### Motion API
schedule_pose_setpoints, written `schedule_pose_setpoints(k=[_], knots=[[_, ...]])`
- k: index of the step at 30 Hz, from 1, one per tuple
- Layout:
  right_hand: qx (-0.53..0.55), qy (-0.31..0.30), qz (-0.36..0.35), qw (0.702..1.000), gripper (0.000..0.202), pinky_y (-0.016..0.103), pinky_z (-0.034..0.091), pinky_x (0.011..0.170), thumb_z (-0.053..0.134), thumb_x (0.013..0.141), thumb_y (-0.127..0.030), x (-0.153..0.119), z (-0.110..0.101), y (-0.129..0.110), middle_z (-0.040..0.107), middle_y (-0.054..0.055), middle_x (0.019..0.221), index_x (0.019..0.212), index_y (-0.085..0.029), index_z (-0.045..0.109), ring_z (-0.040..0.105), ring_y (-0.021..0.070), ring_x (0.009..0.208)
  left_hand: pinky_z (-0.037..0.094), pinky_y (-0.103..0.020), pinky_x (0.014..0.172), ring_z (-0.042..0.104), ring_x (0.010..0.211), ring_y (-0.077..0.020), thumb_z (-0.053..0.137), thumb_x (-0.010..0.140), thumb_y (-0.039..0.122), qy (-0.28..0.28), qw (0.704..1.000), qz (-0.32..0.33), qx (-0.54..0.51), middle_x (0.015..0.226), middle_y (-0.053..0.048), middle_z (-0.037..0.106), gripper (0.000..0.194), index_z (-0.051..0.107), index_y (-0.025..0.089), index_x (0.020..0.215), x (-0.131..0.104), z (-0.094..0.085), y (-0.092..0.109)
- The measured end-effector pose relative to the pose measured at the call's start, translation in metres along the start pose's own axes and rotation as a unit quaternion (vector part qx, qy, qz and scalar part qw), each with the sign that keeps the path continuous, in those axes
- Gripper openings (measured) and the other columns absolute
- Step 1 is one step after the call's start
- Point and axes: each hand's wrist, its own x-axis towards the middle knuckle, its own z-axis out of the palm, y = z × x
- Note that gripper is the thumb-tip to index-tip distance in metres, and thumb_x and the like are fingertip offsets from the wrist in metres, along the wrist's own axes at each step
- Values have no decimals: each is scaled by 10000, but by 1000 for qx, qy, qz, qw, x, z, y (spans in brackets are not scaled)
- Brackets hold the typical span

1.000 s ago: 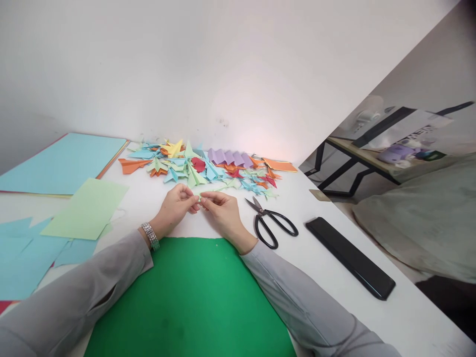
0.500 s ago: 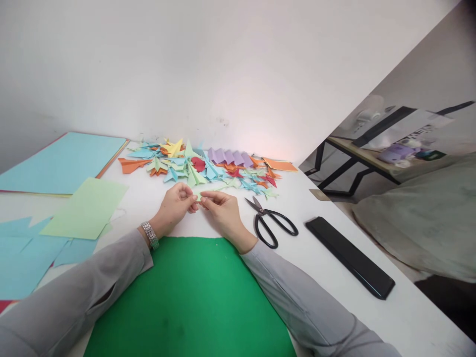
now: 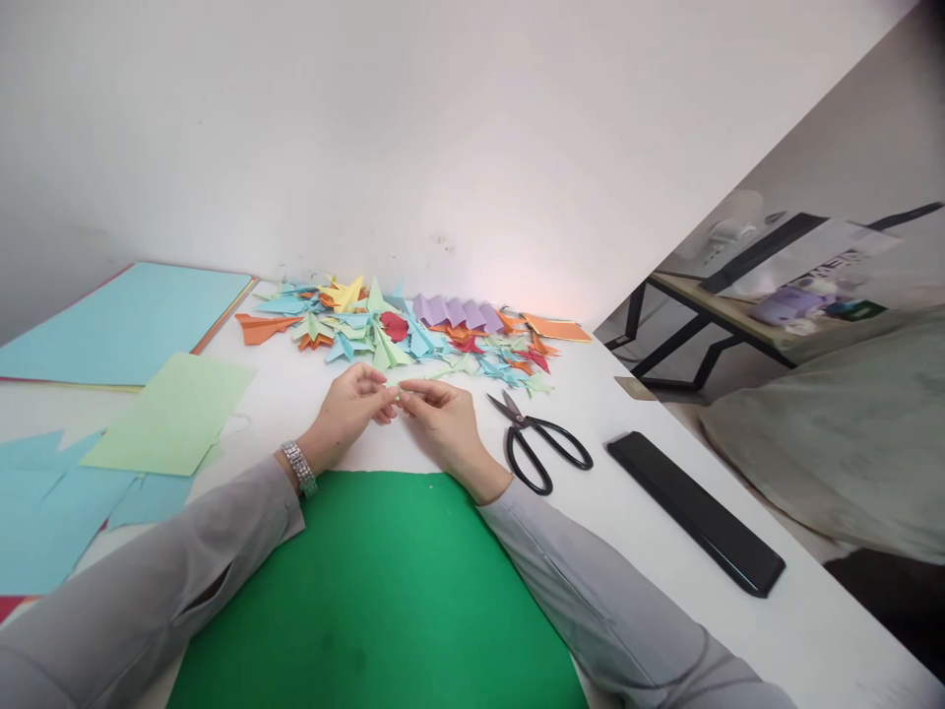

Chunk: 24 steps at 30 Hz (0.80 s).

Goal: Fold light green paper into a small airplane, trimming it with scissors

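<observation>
My left hand (image 3: 352,406) and my right hand (image 3: 445,418) meet above the white table, just beyond the green sheet (image 3: 376,591). Between their fingertips is a small piece of light green paper (image 3: 397,394), pinched from both sides and mostly covered by the fingers. Behind the hands lies a heap of folded paper shapes (image 3: 388,345) in several colours. Black-handled scissors (image 3: 521,418) rest to the right of my right hand, blades parted.
Large light blue sheets (image 3: 140,320) are stacked at the back left. A light green sheet (image 3: 169,414) overlaps cut blue paper (image 3: 59,517) on the left. A long black case (image 3: 694,512) lies near the right edge. Beyond it is a shelf (image 3: 716,310).
The fingertips have come slightly closer together, and less of the small green paper shows between them. The hands otherwise keep nearly the same place.
</observation>
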Motion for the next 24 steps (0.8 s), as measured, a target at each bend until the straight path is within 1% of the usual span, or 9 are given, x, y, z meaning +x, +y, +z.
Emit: schedule_pose_setpoints(k=[3,7,9,16,19,24], knots=[[12,-7,-3,1000,164,275,451,559,723,601,-259,0,0,1,666,-1,568,747,-185,718,586,137,533,463,-234,505,584,493,-110,704,648,233,4,1000,13,15,533,37,599,298,459,162,802,-1,0,1],[42,-20,11,999,151,290,469,617,678,638,-259,0,-1,2,684,11,616,766,-189,718,623,152,598,469,-237,512,583,494,-105,679,661,200,9,1000,15,18,534,40,598,268,460,155,809,0,0,0],[41,-22,10,999,153,289,465,622,672,644,-258,0,-1,2,684,12,622,772,-187,717,621,151,607,468,-236,509,582,493,-105,674,663,197,10,1000,16,18,532,41,597,264,460,154,813,1,0,-2],[-11,-9,-10,1000,191,265,421,547,719,606,-259,0,0,2,645,-4,576,777,-173,715,545,124,535,467,-233,502,583,490,-104,696,643,212,14,1000,19,17,535,43,595,285,465,152,800,0,0,0],[-26,-10,-12,1000,195,258,407,535,709,616,-252,0,0,1,630,-8,562,791,-164,715,529,117,525,459,-226,493,573,475,-102,719,617,218,19,999,13,26,511,47,587,314,464,154,789,0,0,2],[-39,-6,-15,999,199,247,389,517,695,618,-237,-1,1,-1,599,-21,533,800,-158,713,510,109,508,432,-217,454,542,424,-100,742,596,244,8,1000,13,27,457,54,574,355,448,166,780,1,-1,1]])
